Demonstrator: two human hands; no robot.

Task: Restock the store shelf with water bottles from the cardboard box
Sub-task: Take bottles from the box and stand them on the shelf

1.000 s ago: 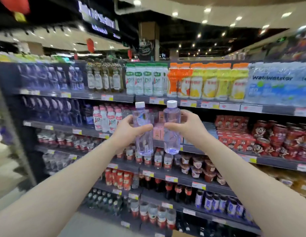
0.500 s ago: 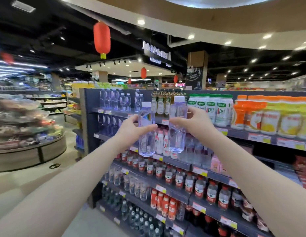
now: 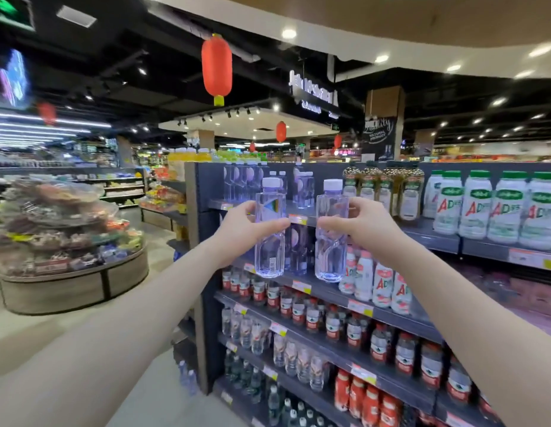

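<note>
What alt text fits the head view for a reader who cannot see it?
The left hand and right hand each grip an upright clear water bottle, the left bottle and the right bottle, side by side without touching before a dark store shelf. Similar clear bottles stand on its top level; a red lantern hangs above.

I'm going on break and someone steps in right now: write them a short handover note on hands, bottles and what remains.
The left hand grips one water bottle upright; the right hand grips a second bottle upright, the two apart.
Both are raised before the top shelf, where like bottles stand.
Neither is placed yet.
Left to do: set both on that shelf.
The cardboard box is out of view.
</note>
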